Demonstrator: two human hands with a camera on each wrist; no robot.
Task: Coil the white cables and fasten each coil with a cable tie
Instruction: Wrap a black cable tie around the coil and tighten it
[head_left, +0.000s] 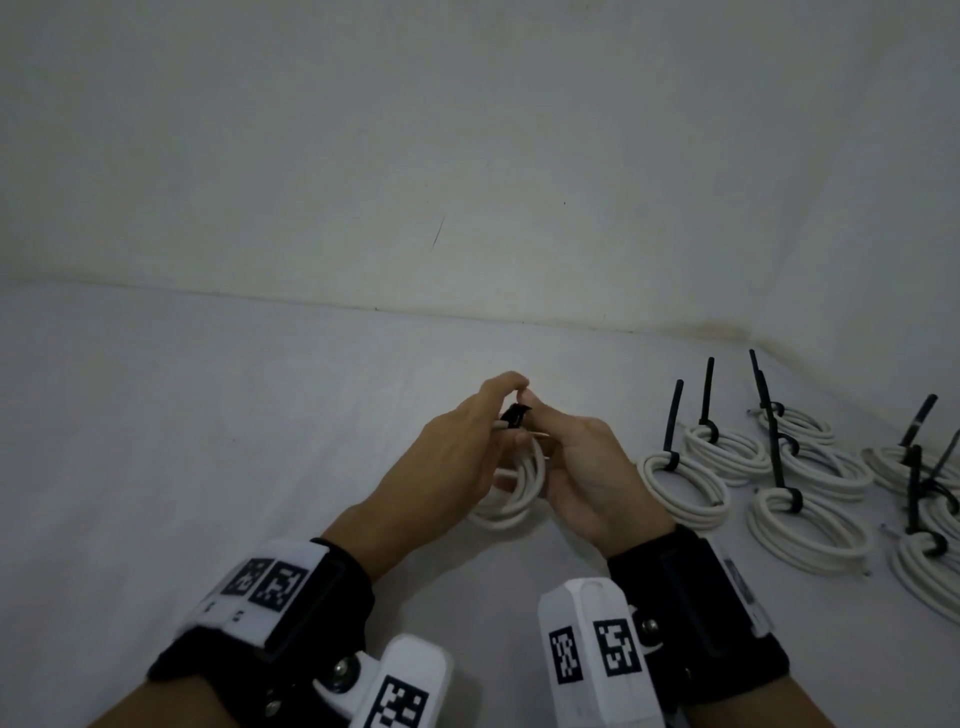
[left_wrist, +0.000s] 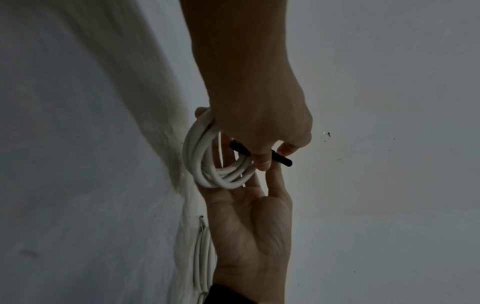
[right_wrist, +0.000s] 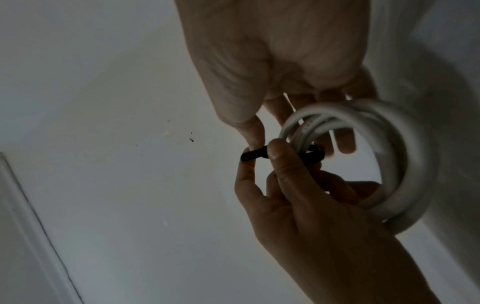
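Both hands are working on one white coil (head_left: 511, 486), held up just above the table (head_left: 208, 415) w/ its lower loops near or touching the surface. The step in hand looks like fastening: a black cable tie (head_left: 515, 415) is sitting at the top of the coil, and both hands are pinching it. The left hand (head_left: 447, 462) has thumb and forefinger closed on the tie, other fingers curled around the coil's loops; in the right wrist view the left fingers (right_wrist: 279, 156) are clamped on the black strip right where it crosses the cable. The right hand (head_left: 587, 478) is pinching the tie's other end between thumb and finger, w/ the rest of its fingers supporting the coil from behind. Can't tell whether the tail is already through the head. Next move prob. calls for feeding or pulling the tail tight while the left hand keeps the loops bunched, so they don't spring apart. To the right of the held coil, a group of finished coils (head_left: 810, 525) is lying on the table, each w/ a black tie tail sticking up; the nearest is close beside the right hand, so the wrist could brush it when setting this one down.
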